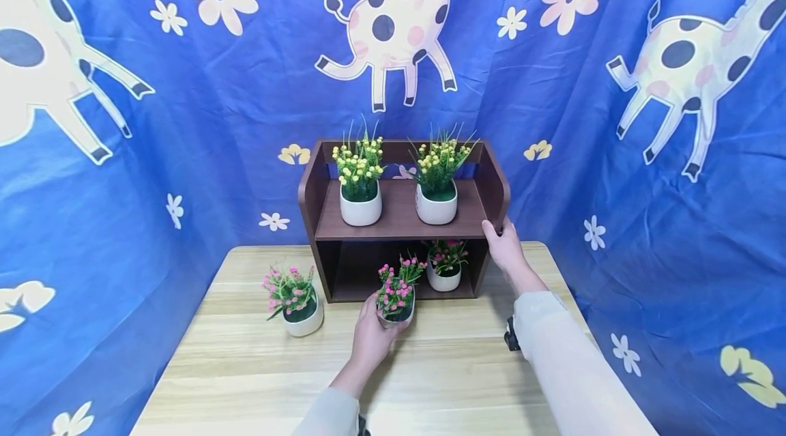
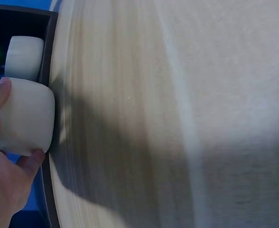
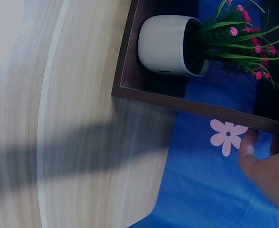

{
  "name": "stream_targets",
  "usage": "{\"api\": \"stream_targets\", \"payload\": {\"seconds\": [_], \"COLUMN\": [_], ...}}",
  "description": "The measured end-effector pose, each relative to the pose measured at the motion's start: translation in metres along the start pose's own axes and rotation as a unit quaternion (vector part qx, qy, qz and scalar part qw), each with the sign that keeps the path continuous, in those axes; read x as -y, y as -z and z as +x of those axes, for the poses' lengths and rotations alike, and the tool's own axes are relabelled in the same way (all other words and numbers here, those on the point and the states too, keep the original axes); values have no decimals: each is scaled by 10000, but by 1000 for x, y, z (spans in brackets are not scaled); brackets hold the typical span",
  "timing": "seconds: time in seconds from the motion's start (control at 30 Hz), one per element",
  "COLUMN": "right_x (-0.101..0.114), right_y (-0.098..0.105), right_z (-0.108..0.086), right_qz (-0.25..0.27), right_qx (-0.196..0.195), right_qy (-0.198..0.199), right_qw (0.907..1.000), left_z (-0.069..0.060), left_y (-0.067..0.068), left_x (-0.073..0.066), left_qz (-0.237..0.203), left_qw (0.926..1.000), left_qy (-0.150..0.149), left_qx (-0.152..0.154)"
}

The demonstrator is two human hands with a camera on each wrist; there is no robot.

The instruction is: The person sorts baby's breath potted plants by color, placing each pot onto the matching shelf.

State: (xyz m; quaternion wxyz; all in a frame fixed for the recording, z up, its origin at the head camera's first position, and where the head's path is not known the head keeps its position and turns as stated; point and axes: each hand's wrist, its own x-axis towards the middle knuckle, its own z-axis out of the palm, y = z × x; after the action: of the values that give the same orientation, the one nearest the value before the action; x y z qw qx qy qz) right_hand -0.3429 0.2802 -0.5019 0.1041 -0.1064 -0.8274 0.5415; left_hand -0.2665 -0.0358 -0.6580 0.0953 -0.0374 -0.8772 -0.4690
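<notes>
Okay, far left: a loose pot [image 1: 303, 321] of pink flowers is standing on the pale wood surface [image 1: 233, 368], outside the brown shelf [image 1: 398, 219]. Next, up on the top tier, the left yellow-flowered pot [image 1: 361, 212] is standing upright. Below it, your left grip [image 1: 371, 335] is pinching the held pot [image 2: 29, 116] by its wall, at the front of the lower tier [image 1: 353, 279]; you can't tell whether its base is touching the board. Risks: a low base could be catching on the board's front edge and jolting loose, the wall looking smooth and rounded. Drifting right could be knocking the lower-right pot [image 1: 443, 280], standing close by inside. Looks: your held pot is showing a plain white, round-cornered wall, with green leaves and small bright pink blooms. Moving right, the right yellow-flowered pot [image 1: 437, 209] is standing up top, well apart from its twin. Far right, your right grip [image 1: 508, 252] is clasping the shelf's side panel [image 1: 496, 190], thumb toward the front edge; tugging too hard there could be shifting the shelf and tipping whatever it's carrying.
</notes>
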Motion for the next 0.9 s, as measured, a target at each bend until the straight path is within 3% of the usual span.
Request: {"api": "stream_targets", "payload": {"seconds": [0.23,0.4,0.5,0.6,0.9], "right_x": [-2,-1,0,0,0], "right_y": [-2,-2,-1,-1,-1], "right_z": [0,-1,-1,-1,0], "right_qz": [110,151,146,161,166], "right_qx": [27,18,11,9,-12], "right_qy": [3,9,28,61,107], "right_qw": [9999,9999,9999,9999,9998], "left_z": [12,22,34,47,80], "left_y": [-5,-11,-26,-40,-70], "left_x": [0,1,17,33,64], "left_qz": [138,100,43,59,424], "left_qw": [9997,9997,9991,9987,9982], "left_qy": [195,102,-29,25,336], "left_qx": [-32,-203,-419,-502,-269]}}
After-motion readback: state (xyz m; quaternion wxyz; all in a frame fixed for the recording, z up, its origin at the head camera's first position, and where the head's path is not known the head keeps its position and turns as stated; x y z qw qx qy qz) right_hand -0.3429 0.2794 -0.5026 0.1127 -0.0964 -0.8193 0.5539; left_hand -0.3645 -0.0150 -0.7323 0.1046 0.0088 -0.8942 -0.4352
